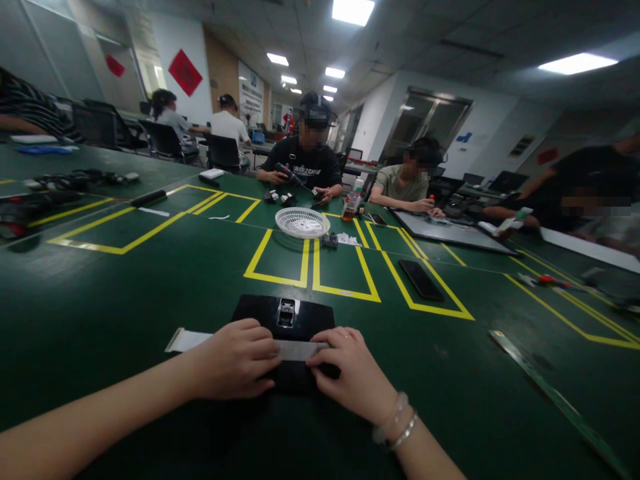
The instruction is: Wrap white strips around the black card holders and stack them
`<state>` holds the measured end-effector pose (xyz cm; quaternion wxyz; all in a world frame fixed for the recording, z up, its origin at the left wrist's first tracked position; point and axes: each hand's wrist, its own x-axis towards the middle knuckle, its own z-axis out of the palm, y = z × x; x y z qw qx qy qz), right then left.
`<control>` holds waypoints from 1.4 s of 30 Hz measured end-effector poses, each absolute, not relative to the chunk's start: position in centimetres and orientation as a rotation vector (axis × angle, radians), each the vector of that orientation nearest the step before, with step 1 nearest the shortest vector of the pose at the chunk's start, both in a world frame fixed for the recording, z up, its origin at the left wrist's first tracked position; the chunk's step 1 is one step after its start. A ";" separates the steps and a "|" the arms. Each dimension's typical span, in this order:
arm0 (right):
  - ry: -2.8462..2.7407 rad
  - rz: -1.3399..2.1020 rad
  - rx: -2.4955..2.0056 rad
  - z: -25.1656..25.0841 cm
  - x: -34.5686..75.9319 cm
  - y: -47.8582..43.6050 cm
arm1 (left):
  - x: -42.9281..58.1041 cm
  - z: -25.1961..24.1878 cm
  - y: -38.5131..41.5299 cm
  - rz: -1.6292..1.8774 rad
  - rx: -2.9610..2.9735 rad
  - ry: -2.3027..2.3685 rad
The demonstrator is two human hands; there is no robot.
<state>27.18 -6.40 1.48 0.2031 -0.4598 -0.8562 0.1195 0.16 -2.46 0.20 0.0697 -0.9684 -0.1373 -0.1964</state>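
Observation:
A flat black glossy panel (280, 310) with a small rectangular slot (286, 312) lies on the green table close to me. A long white strip (187, 339) lies across it, reaching left past the panel. My left hand (235, 360) rests on the strip with fingers curled down, pressing it. My right hand (350, 370), bracelets at the wrist, pinches the strip's right end against the panel with fingers closed.
A white round basket (302, 223) and a black phone (421, 279) lie farther out among yellow tape outlines (310, 280). A metal ruler (550, 393) lies at right. Several people sit along the far edge with tools, a bottle (352, 204) and a large grey panel (445, 231).

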 end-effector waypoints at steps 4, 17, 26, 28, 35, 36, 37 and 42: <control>-2.432 0.285 -1.270 1.8 27.1 -6.4 | 0.4 -0.5 -1.6 -0.507 -3.011 -0.512; -2.584 0.140 -1.325 2.5 26.5 -7.1 | 0.6 -0.4 -1.9 -0.489 -3.057 -0.503; -2.514 0.110 -1.225 2.2 26.4 -7.1 | 0.2 -0.4 -1.7 -0.338 -3.063 -0.800; -2.501 0.131 -1.240 2.2 26.3 -7.2 | 0.1 -0.5 -1.6 -0.285 -3.079 -0.835; -2.504 0.114 -1.208 2.1 26.1 -7.3 | 0.3 -0.5 -1.5 -0.337 -3.109 -0.844; -2.490 0.103 -1.186 2.1 26.2 -7.2 | 0.3 -0.4 -1.5 -0.360 -3.110 -0.841; -2.466 0.090 -1.163 2.2 26.3 -7.1 | 0.4 -0.4 -1.5 -0.376 -3.111 -0.838; -2.306 -0.008 -1.118 2.6 26.9 -6.8 | -0.3 0.6 -0.9 -0.393 -3.110 -0.875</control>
